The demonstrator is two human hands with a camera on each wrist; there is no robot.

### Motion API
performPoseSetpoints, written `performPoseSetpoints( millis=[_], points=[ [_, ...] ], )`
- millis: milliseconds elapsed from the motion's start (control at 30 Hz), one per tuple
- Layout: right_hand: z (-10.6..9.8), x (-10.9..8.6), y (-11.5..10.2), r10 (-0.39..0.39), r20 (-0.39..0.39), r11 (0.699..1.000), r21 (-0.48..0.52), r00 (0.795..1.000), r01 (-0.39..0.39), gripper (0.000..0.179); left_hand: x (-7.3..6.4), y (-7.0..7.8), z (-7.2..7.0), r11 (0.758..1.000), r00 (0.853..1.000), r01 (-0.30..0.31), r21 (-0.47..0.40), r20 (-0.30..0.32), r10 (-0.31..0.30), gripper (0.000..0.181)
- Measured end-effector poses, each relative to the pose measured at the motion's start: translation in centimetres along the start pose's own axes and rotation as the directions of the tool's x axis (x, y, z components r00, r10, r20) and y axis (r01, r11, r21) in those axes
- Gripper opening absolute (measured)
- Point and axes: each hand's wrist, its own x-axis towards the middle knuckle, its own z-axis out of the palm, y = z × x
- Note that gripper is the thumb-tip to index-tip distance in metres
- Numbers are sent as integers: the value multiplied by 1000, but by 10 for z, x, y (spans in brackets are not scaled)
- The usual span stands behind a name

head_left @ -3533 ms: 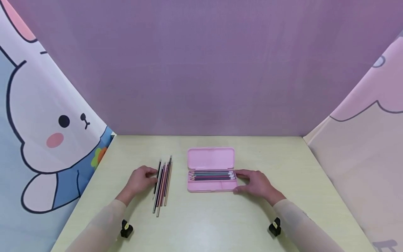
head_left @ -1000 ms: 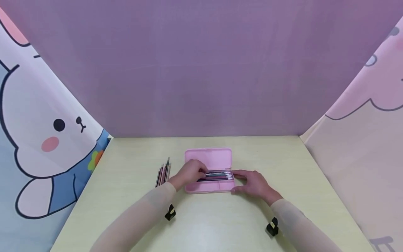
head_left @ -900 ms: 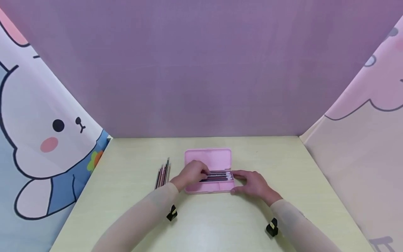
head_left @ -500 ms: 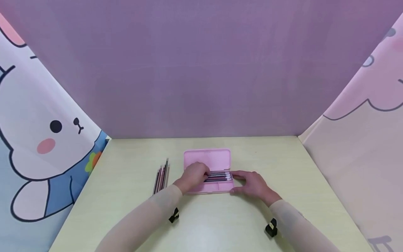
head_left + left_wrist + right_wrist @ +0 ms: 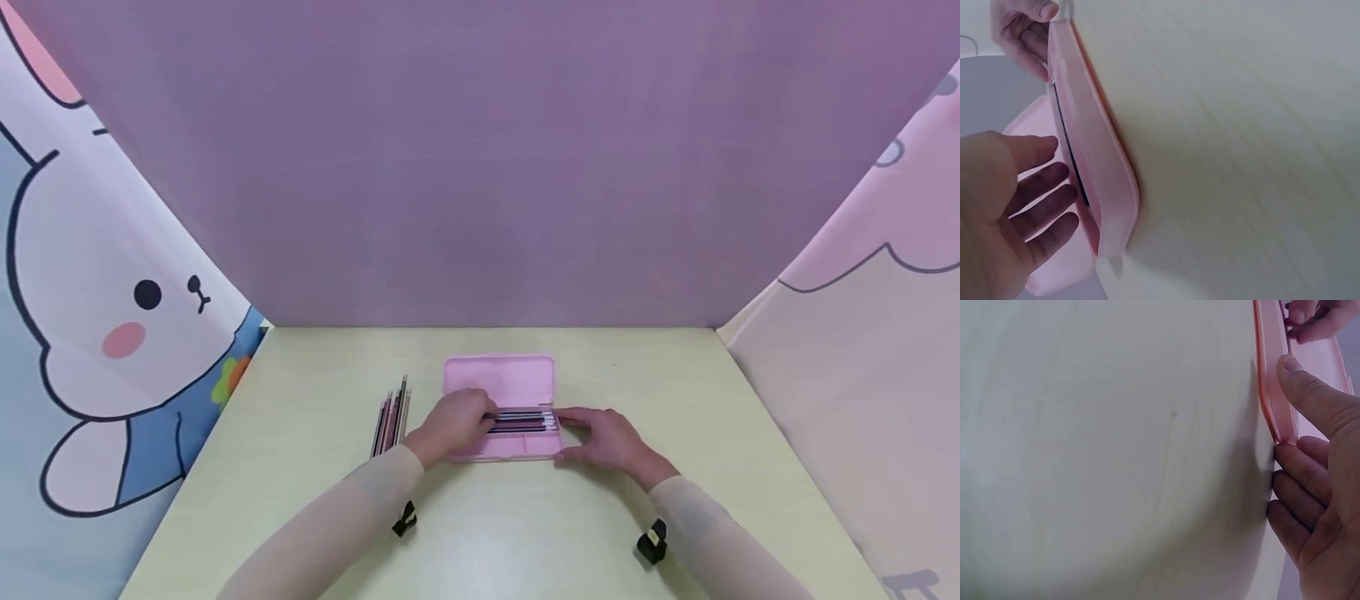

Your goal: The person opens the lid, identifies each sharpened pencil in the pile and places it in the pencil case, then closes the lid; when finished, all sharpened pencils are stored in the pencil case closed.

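Note:
A pink pencil case (image 5: 498, 379) lies on the table with its lid folded back, and several pencils (image 5: 521, 423) rest side by side in its long compartment. My left hand (image 5: 459, 421) is over the case's left part, hiding the pencils' left ends. In the left wrist view its thumb and fingers stand apart, fingertips right at a dark pencil (image 5: 1071, 147) inside the rim. My right hand (image 5: 611, 442) holds the case's right end; in the right wrist view the thumb (image 5: 1300, 381) lies along the front wall and the other fingers are at the end.
A bunch of loose pencils (image 5: 390, 421) lies on the table (image 5: 525, 533) left of the case, partly covered by my left forearm. Small black wrist devices (image 5: 652, 542) hang by both sleeves. A purple panel (image 5: 487, 167) closes off the back, with printed cloths at both sides.
From the loose pencils my left hand has moved right, over the case, then slid slightly along the pencils in it. My right hand has kept its place at the case's right end.

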Motion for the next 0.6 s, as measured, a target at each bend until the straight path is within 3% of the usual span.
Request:
performPoseSetpoints(
  millis=[133, 200, 267, 367, 467, 600],
  points=[
    [-3, 0, -1, -10, 13, 1000, 2, 1000, 10, 81, -17, -11, -12, 980, 993, 85, -178, -68, -99, 25],
    [-5, 1, -1, -14, 12, 1000, 13, 1000, 14, 80, -25, -20, -17, 944, 978, 147, -297, -102, -184, 32],
    [-7, 2, -2, -19, 5, 999, 42, 1000, 19, 76, -33, -29, -20, 891, 951, 206, -405, -132, -280, 37],
    [-9, 5, -3, -2, -18, 994, 106, 1000, 3, 65, -42, -42, -22, 787, 903, 296, -541, -110, -416, 41],
    [-11, 9, -5, 20, -52, 983, 186, 998, -10, 54, -48, -52, -22, 660, 870, 349, -665, -33, -493, 47],
    [-10, 15, -9, 66, -60, 952, 303, 996, -44, 49, -53, -56, -23, 469, 854, 373, -801, 99, -511, 56]
  ],
)
